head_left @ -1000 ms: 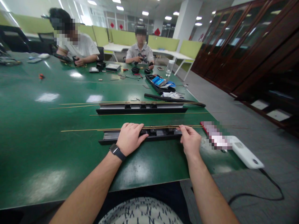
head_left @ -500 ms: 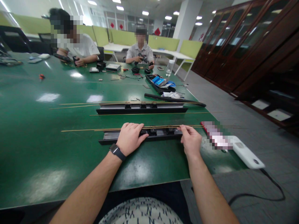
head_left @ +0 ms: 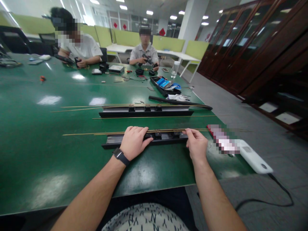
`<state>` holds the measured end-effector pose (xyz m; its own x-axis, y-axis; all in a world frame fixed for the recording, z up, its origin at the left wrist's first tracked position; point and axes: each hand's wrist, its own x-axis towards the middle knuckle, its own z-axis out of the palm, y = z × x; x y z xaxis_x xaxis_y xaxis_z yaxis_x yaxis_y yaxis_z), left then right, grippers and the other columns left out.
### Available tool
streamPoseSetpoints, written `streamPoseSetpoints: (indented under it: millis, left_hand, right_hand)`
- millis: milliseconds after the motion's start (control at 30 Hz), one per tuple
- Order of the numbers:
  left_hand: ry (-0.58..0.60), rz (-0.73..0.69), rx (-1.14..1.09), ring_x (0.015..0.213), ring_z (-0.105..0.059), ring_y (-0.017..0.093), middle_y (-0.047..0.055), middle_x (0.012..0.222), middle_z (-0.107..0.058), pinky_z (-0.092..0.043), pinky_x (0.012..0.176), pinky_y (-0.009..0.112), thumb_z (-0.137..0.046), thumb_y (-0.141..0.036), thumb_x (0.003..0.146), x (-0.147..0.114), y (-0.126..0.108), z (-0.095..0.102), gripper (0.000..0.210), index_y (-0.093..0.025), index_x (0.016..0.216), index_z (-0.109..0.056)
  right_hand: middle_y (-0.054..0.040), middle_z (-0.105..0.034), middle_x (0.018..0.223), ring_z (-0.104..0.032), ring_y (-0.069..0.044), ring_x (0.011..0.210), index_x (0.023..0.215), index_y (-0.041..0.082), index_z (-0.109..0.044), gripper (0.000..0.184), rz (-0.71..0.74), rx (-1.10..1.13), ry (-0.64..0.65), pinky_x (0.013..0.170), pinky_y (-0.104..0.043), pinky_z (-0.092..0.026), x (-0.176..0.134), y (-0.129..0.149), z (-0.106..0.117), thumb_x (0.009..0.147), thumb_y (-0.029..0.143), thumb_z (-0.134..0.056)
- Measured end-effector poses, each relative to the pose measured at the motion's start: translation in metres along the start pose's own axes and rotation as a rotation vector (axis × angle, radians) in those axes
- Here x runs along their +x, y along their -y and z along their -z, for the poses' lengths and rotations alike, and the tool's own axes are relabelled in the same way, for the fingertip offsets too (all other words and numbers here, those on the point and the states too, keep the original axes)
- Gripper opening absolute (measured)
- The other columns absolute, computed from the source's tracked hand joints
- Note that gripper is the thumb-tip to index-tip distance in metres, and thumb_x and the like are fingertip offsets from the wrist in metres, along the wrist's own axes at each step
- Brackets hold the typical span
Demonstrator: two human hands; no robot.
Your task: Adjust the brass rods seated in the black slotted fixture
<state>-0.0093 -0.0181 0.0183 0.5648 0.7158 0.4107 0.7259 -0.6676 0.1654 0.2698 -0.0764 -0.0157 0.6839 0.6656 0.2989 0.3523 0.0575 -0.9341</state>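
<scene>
My left hand (head_left: 135,141), with a dark watch on its wrist, is wrapped over a long black rail (head_left: 166,141) that lies on the green table. Its fingertips are hidden behind the rail. Thin brass-coloured rods (head_left: 79,133) run lengthwise along the rail's far side, passing by the left fingers. At the rail's right end, my right hand (head_left: 196,142) is closed, thumb and fingertips pinching a thin rod. Small black blocks (head_left: 157,134) sit in the rail's channel between my hands.
Behind lies a second black rail (head_left: 146,114) with more thin rods across it. A black tray (head_left: 166,86) holds blue items near white gloves (head_left: 178,98). At right are a red-edged phone (head_left: 221,139) and a white power strip (head_left: 252,157). Two people sit across the table.
The left end of one thin rod at the near rail has shifted slightly left. Both hands stay in nearly the same place.
</scene>
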Motion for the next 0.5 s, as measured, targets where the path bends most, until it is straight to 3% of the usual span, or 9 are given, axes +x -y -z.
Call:
streamPoseSetpoints:
  millis: [233,500]
  left_hand:
    - [0.004,0.002,0.010,0.105,-0.068,0.029,0.011,0.113,-0.076,-0.043,0.094,0.045,-0.058,-0.052,0.098,-0.0007,0.0000,0.0003,0.042,-0.019,0.123,-0.066]
    - [0.010,0.005,0.001,0.105,-0.068,0.029,0.011,0.113,-0.076,-0.043,0.093,0.045,-0.058,-0.051,0.098,-0.0003,0.0004,0.0004,0.042,-0.019,0.123,-0.066]
  right_hand:
    - [-0.0097,-0.079,0.089,-0.046,-0.008,0.037,0.095,0.016,-0.077,0.045,0.017,0.045,0.088,0.036,-0.025,-0.035,-0.0049,0.0058,-0.0002,0.085,0.059,-0.072]
    - [-0.0087,-0.079,0.087,-0.045,-0.008,0.036,0.094,0.016,-0.076,0.043,-0.022,0.073,0.017,0.034,-0.024,-0.032,-0.0014,0.0025,0.0001,0.085,0.058,-0.072]
